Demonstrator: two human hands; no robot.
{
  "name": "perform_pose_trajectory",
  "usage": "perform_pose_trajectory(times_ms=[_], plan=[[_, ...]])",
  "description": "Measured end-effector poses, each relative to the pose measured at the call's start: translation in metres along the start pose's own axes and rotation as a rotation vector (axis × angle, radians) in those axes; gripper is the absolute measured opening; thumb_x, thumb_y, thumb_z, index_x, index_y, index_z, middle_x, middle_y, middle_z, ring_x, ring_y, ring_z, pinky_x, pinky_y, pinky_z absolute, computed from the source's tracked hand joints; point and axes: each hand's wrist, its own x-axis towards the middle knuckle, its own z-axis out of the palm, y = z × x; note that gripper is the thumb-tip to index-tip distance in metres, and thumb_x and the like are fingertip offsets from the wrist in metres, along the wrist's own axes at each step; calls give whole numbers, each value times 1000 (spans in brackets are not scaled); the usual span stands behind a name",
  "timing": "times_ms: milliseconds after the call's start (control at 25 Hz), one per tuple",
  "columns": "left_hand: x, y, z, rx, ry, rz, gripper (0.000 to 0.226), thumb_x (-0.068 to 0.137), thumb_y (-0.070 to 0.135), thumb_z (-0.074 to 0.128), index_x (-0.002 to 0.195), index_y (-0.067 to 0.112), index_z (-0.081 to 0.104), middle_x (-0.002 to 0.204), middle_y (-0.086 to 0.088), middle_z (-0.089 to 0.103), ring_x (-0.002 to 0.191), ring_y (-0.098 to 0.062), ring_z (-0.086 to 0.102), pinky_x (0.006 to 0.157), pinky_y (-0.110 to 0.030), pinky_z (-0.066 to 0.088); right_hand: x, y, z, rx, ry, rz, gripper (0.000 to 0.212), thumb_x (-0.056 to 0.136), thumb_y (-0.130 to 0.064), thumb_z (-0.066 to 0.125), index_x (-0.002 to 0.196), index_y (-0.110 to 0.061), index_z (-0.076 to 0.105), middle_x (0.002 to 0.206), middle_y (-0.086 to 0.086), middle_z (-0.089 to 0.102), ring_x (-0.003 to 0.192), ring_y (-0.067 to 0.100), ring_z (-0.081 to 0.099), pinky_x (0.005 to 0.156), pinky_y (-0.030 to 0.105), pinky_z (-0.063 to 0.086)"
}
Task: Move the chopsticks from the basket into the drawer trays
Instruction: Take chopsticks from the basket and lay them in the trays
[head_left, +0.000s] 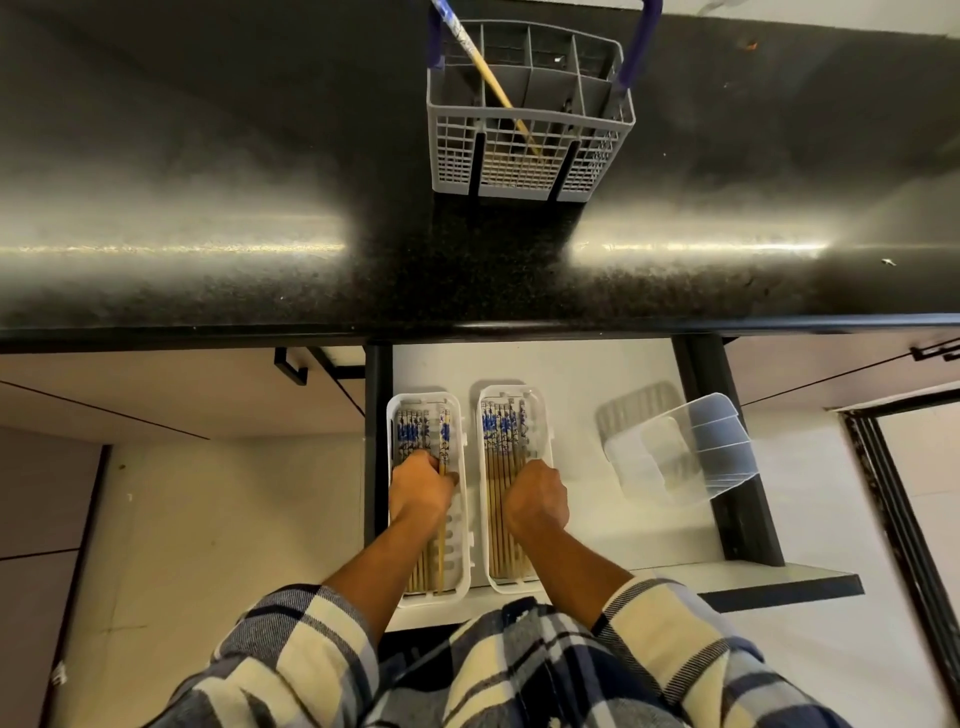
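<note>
While one chopstick (497, 88) leans in the basket (530, 111) on the worktop (208, 249), your left hand (420, 488) grips chopsticks (443, 499) in the left tray (462, 525). Your right hand (535, 501), fist-closed, rests on chopsticks in the right tray (540, 415); grip unclear.

- I see one grey basket (530, 111) on the counter, one chopstick (488, 78) in it.
- Two white trays (462, 499) sit in my drawer.
- One clear container (685, 447) lies beside them.
- My two hands (422, 486) are down there.
</note>
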Motion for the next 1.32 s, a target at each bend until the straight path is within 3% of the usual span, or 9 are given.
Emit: perform_pose_trajectory(times_ms=[160, 320, 520, 760, 880, 1080, 1200, 1320], plan=[[1, 0, 1, 39, 6, -4, 9, 88, 22, 69, 84, 15, 65, 90, -7, 71, 71, -19, 62, 48, -22, 41, 0, -3, -5, -33, 9, -35, 23, 100, -16, 54, 118, -7, 63, 114, 10, 69, 101, 26, 69, 83, 36, 58], [-1, 1, 3, 104, 33, 8, 17, 90, 22, 68, 102, 10, 67, 100, -10, 70, 86, -26, 65, 68, -30, 51, 1, -3, -5, -35, -6, -40, 23, 100, -18, 54, 117, -7, 64, 111, 10, 71, 97, 25, 70, 81, 36, 60], [-2, 4, 3, 152, 87, 35, 25, 94, 15, 61, 117, 8, 58, 112, -14, 67, 101, -32, 67, 84, -41, 59, -1, 1, -3, -4, -32, -50, 23, 99, -22, 56, 115, -8, 64, 110, 9, 70, 96, 25, 70, 80, 35, 59], [-1, 5, -2, 213, 95, 92, 24, 99, 16, 50, 122, 11, 52, 113, -12, 65, 101, -30, 66, 84, -41, 56, -1, 3, -4, 27, -57, -50, 25, 99, -25, 56, 117, -9, 62, 112, 9, 68, 99, 26, 68, 83, 36, 58], [-4, 5, 0, 430, -25, 238, 19, 99, 14, 47, 116, 14, 56, 109, -10, 68, 91, -26, 65, 80, -39, 56, 0, 3, -4, 27, -61, -54, 26, 98, -25, 56, 117, -8, 61, 111, 9, 68, 98, 26, 68, 83, 37, 59], [-4, 9, -4, 741, -113, 345, 28, 95, 9, 59, 123, 9, 59, 118, -13, 67, 108, -30, 66, 90, -40, 54, 1, 3, -4, 19, -78, -69, 24, 96, -21, 57, 116, -8, 61, 111, 9, 68, 97, 26, 67, 82, 37, 58], [-1, 7, -5, 716, -107, 290, 25, 95, 10, 58, 120, 8, 60, 118, -12, 67, 110, -30, 65, 91, -39, 53, 2, 5, -5, 15, -85, -70, 23, 97, -23, 57, 115, -10, 61, 107, 6, 68, 87, 22, 64, 79, 36, 57], [-3, 6, -5, 630, -90, 231, 22, 98, 10, 53, 119, 8, 59, 117, -12, 67, 108, -30, 65, 89, -38, 53, 3, 6, -5, 6, -95, -69, 24, 96, -26, 60, 115, -12, 61, 107, 6, 68, 90, 23, 66, 80, 36, 58]])
